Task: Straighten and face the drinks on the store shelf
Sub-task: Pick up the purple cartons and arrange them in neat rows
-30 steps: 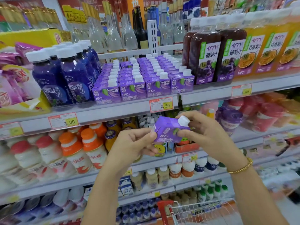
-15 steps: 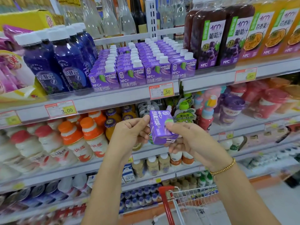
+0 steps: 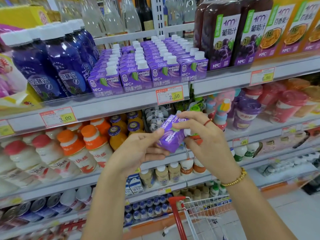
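Note:
Both hands hold one small purple juice carton (image 3: 170, 135) in front of the second shelf, tilted on its side with its white cap pointing right. My left hand (image 3: 140, 151) pinches its lower left end with thumb and fingers. My right hand (image 3: 204, 137) grips the cap end from the right. Above, on the upper shelf (image 3: 121, 104), stand several rows of matching purple cartons (image 3: 147, 66) with labels facing out; the second row from the left looks short at the back.
Dark blue bottles (image 3: 52, 66) stand left of the cartons, and grape juice bottles (image 3: 230, 37) stand to the right. Orange-capped and red-capped milk drinks (image 3: 74, 149) fill the shelf below. A shopping cart with a red handle (image 3: 194, 215) stands below my arms.
The carton has been turned in my hands from upright with its cap up to lying sideways with its cap to the right. The view has moved closer to the shelf.

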Motion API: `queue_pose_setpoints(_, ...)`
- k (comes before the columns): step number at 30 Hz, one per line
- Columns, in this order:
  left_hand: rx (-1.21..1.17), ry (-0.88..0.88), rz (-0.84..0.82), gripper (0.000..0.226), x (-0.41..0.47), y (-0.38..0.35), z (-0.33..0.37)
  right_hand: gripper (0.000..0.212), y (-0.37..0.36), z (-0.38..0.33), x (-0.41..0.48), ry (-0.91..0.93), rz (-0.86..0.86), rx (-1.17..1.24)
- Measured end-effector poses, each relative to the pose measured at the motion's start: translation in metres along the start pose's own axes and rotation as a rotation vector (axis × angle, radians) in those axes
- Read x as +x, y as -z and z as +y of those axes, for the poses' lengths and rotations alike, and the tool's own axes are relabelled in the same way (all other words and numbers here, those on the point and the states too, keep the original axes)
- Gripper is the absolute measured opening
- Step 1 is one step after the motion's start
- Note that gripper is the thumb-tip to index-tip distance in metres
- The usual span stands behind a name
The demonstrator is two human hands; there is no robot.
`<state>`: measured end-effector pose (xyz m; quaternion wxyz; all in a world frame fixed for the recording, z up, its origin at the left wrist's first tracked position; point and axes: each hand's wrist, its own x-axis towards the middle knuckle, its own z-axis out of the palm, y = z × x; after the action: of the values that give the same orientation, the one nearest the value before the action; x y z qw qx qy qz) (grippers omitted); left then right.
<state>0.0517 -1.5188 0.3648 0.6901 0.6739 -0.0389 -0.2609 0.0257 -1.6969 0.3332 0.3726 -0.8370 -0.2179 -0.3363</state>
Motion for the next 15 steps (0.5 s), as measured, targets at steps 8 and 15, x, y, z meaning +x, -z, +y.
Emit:
queue_pose_setpoints(8, 0.167, -0.358, 0.125, 0.043, 0.007, 0.006, -0.001, 0.034, 0.007, 0.006, 0.002, -0.279, -0.102, 0.523)
queue_pose_setpoints(15, 0.186, -0.499, 0.15, 0.039, -0.001, 0.008, 0.019, 0.035, 0.006, 0.001, 0.016, -0.058, 0.027, 0.333)
